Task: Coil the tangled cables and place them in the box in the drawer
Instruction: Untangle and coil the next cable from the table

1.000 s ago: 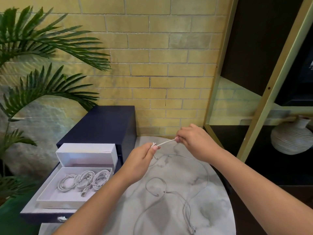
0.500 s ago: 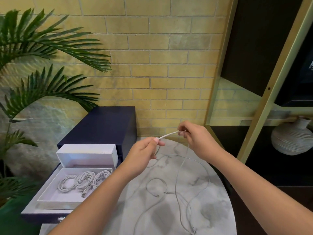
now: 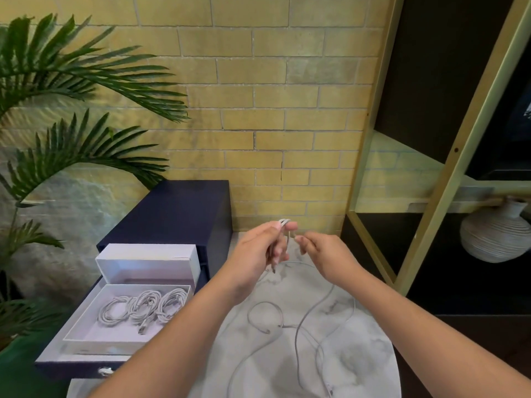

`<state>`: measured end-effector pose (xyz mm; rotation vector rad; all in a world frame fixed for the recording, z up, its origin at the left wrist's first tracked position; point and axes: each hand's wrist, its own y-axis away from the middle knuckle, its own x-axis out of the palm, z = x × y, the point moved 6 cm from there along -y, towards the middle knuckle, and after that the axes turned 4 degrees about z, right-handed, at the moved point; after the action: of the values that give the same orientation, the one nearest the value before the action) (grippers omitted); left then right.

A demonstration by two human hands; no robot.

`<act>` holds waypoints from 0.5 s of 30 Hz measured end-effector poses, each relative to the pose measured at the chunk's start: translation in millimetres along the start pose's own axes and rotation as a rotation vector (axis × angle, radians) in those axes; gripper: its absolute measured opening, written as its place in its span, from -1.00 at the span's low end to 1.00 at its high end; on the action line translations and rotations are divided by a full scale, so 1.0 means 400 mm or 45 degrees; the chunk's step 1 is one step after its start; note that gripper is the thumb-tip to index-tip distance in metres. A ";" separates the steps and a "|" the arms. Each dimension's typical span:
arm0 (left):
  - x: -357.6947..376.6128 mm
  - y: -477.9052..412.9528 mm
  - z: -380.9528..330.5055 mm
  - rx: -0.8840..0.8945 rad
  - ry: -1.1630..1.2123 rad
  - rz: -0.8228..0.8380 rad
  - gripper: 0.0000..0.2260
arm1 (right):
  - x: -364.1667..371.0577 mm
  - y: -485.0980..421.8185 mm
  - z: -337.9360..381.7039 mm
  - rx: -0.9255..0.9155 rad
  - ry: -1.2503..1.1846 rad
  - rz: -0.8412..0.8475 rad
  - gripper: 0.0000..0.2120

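Observation:
My left hand (image 3: 260, 249) pinches the folded end of a white cable (image 3: 309, 311) above the far edge of the round marble table (image 3: 367, 354). My right hand (image 3: 321, 254) holds the same cable just to its right, fingers closed on it. The rest of the cable trails down and lies in loose tangled loops on the table. To the left, an open white box (image 3: 86, 334) sits in the pulled-out drawer (image 3: 48, 361) of a dark blue cabinet. Three coiled white cables (image 3: 143, 307) lie inside the box.
The box lid (image 3: 149, 262) stands behind the box in the drawer. A palm plant (image 3: 71, 81) fills the left side. A gold-framed dark shelf (image 3: 431, 196) with a ribbed white vase (image 3: 494, 237) stands on the right. A yellow brick wall is behind.
The hands have come closer together. The stretch of cable held straight between them is now folded into a small loop in my left hand, and my right hand has slid along the cable.

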<state>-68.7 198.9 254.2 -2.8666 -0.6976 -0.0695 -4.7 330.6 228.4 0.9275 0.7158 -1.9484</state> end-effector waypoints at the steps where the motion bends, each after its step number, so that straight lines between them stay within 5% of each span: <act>1: 0.003 -0.002 0.001 0.007 0.045 0.002 -0.72 | 0.018 0.005 0.003 0.013 -0.026 0.068 -0.64; 5: -0.011 -0.019 0.007 0.066 -0.016 -0.060 -0.71 | 0.103 0.052 0.047 -0.032 -0.098 0.298 -0.59; 9: -0.032 -0.018 0.036 0.089 -0.358 -0.144 -0.65 | 0.156 0.087 0.089 -0.149 0.116 0.447 -0.76; 15: -0.050 -0.008 0.089 0.076 -1.012 -0.107 -0.61 | 0.110 0.078 0.112 -0.195 0.306 0.643 -0.73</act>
<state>-87.9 199.7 218.1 -2.7455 -0.9085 1.0998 -9.0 262.3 213.5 1.1317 0.6750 -1.3383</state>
